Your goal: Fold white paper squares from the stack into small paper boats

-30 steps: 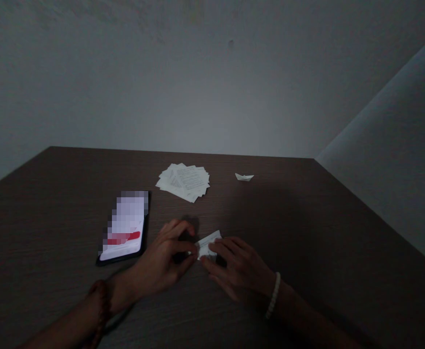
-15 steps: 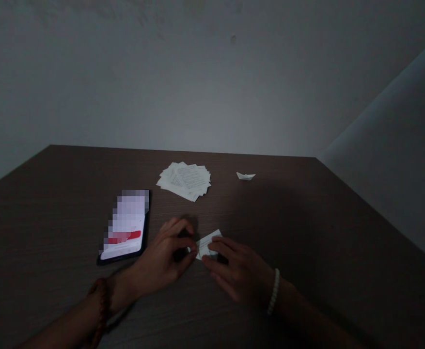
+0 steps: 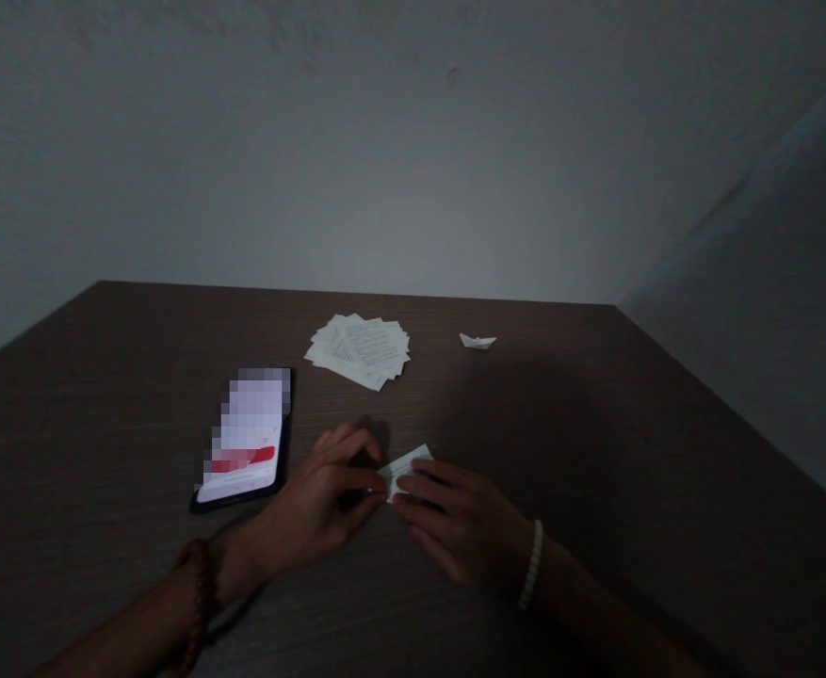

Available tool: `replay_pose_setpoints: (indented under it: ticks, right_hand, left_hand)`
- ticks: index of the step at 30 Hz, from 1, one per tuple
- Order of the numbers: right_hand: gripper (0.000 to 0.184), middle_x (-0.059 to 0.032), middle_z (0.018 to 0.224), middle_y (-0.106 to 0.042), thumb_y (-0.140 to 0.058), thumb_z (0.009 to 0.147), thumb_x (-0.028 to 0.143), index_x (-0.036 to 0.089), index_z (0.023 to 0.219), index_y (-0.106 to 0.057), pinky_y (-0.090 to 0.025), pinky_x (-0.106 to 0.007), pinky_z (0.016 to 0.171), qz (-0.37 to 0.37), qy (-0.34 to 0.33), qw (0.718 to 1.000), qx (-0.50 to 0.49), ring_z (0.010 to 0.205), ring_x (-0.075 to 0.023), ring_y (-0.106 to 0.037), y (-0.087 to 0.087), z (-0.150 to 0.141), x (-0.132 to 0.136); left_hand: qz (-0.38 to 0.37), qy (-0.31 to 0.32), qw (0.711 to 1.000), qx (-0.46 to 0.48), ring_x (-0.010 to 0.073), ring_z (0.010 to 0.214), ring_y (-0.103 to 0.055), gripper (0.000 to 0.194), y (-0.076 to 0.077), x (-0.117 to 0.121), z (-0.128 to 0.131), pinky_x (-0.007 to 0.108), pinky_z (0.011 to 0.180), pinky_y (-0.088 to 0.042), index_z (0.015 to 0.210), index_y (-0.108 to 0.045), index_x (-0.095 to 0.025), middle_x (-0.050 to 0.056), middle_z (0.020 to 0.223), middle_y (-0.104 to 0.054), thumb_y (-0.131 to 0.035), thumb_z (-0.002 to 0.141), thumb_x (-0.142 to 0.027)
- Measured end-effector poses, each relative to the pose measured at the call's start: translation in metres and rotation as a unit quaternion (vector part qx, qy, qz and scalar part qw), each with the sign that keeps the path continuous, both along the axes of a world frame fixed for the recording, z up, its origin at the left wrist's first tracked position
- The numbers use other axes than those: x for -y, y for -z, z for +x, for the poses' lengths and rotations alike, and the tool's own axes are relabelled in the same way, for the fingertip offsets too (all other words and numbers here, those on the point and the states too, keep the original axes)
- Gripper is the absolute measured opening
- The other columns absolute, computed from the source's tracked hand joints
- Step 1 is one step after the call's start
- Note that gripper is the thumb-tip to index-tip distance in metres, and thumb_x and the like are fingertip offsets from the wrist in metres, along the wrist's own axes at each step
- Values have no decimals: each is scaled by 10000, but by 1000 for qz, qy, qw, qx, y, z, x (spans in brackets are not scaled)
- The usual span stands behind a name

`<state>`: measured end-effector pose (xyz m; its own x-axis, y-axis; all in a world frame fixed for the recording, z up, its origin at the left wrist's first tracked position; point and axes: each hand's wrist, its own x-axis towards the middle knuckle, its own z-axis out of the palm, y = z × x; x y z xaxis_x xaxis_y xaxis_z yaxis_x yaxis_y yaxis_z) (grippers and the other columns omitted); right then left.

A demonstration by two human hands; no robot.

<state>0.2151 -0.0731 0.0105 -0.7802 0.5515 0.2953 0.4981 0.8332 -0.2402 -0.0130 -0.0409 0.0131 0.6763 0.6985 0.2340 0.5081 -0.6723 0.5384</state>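
A small piece of printed white paper (image 3: pixel 405 463) lies on the brown table, partly covered by my fingers. My left hand (image 3: pixel 328 494), with a brown bead bracelet at the wrist, pinches the paper's left edge between thumb and index finger. From the right, the fingers of my right hand (image 3: pixel 459 513) press on the paper's right part; a pale bead bracelet circles that wrist. How the paper is folded beneath the fingers is hidden.
A fanned pile of printed paper slips (image 3: pixel 363 350) lies beyond my hands. To its right sits a small folded paper boat (image 3: pixel 478 342). Left of my left hand is a smartphone (image 3: pixel 243 443) with its screen lit. The table (image 3: pixel 137 358) meets a grey wall at the back.
My left thumb and index finger have closed together at the paper's left edge. My right fingers have shifted slightly over the paper. The other things have stayed in place.
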Motion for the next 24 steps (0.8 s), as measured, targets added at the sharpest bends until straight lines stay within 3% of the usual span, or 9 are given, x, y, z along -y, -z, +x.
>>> replay_pose_setpoints:
  ticks: [6, 13, 24]
  right_hand:
    - [272, -93, 1152, -626, -521, 908, 151, 120, 1172, -575, -405, -348, 1076, 1, 1, 1000, 13, 1156, -191, -515, 1, -1, 1]
    - [280, -82, 1207, -595, -485, 931, 163, 150, 1202, -554, -423, -356, 1054, -4, -3, 999, 35, 1175, -191, -492, 5, 1, 0]
    - [331, -82, 1196, -596, -551, 881, 153, 169, 1211, -566, -440, -358, 1030, -14, 22, 999, 31, 1237, -229, -436, -5, 0, 4]
  left_hand:
    - [-13, -67, 998, 1, 251, 962, -460, 145, 3, 4, 7, 439, 827, -396, 758, -705, -224, 54, 985, -519, -591, 786, -138]
    - [-16, -94, 995, 2, 258, 972, -456, 122, 0, 4, 11, 449, 823, -409, 731, -708, -232, 49, 999, -519, -619, 753, -152]
    - [-18, -86, 996, -2, 283, 1037, -438, 176, 1, 5, 6, 474, 860, -395, 841, -702, -232, 58, 1104, -499, -604, 753, -116]
